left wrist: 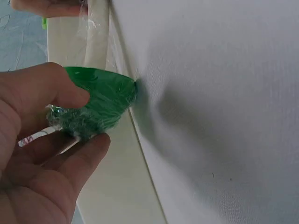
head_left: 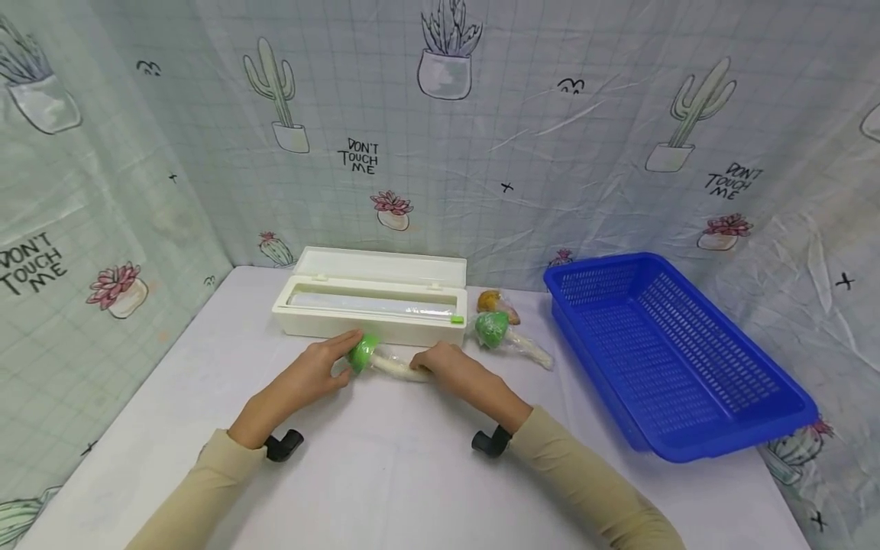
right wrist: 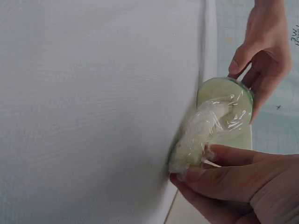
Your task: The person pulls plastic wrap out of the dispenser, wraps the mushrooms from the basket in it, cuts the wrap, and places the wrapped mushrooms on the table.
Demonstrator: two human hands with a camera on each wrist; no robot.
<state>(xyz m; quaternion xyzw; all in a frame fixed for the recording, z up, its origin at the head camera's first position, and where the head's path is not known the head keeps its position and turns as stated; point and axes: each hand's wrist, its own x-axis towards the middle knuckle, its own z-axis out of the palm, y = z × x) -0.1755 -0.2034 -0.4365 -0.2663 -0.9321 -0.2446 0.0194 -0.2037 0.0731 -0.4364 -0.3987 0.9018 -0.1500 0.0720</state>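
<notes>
A green-capped mushroom with a long pale stem lies sideways between the two hands, wrapped in clear plastic film. My left hand holds its cap, thumb on one side and fingers on the other, as the left wrist view shows. At the opposite end, my right hand pinches the stem tip and the film around it; the right wrist view shows the crinkled film along the stem. Just behind the mushroom stands a white cling film dispenser, its lid raised and a film roll inside.
Right of the dispenser lie another film-wrapped green-capped mushroom and a small wrapped yellow-brown item. A blue plastic basket stands at the right of the white table. Behind is a cactus-print cloth.
</notes>
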